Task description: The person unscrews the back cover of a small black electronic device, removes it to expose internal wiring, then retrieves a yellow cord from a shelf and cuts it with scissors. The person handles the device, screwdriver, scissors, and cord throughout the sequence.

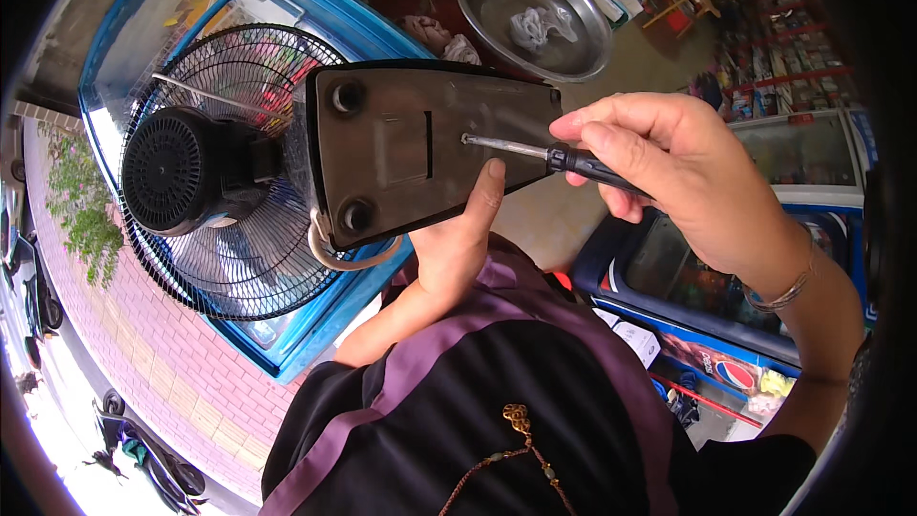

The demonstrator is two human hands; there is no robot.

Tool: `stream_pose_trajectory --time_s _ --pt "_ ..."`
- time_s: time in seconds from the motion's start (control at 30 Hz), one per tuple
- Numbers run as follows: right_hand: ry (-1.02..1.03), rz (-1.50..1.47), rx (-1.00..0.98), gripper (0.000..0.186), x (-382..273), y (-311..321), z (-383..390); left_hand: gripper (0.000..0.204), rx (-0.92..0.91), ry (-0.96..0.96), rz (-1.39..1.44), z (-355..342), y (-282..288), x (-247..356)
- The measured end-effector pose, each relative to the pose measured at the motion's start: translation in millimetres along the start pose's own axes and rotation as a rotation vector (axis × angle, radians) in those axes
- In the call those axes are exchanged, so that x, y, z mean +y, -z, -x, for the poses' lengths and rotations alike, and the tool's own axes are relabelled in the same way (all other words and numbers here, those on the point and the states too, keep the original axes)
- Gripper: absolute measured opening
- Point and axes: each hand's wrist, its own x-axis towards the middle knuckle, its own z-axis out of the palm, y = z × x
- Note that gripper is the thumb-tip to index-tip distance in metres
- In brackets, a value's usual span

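A black electric fan lies tipped over, its wire cage and round motor housing (164,170) at the left. The fan's base (392,196) has its dark underside turned up, with two round rubber feet and a slot. My left hand (457,244) grips the near edge of the base, thumb on the underside and the other fingers hidden beneath. In my right hand (659,148) is a screwdriver (594,168) with a black handle. Its metal tip touches a small hole or screw in the underside; which one I cannot tell. A pale cord (355,261) curves below the base.
Under the fan is a blue-framed glass-topped case (277,363). Beyond the base, a metal basin (597,48) holds a crumpled clear plastic bag. A drinks freezer (688,272) stands at the right, with stocked shelves behind. Pink brick paving (153,344) and parked vehicles lie left.
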Motion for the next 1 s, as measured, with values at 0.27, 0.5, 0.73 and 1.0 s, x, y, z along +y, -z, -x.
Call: stream_pose_trajectory --time_s 0.27,0.5,0.73,1.0 --pt "-0.391 0.378 -0.154 0.045 -29.3 -2.7 -8.5 0.027 -0.010 0.033 0.019 1.6 -1.5 3.7" --pt "0.475 1.231 0.049 0.028 -2.5 -4.7 -4.7 0.024 -0.019 0.048 0.009 -0.4 -0.9 4.4" --pt "1.083 1.687 0.034 0.022 -6.6 11.6 -18.7 0.023 -0.006 0.052 -0.036 0.7 -1.7 -2.4" --pt "0.768 1.200 0.153 0.023 -8.4 0.2 -5.8 0.031 -0.047 0.070 0.043 -3.5 -4.3 5.7"
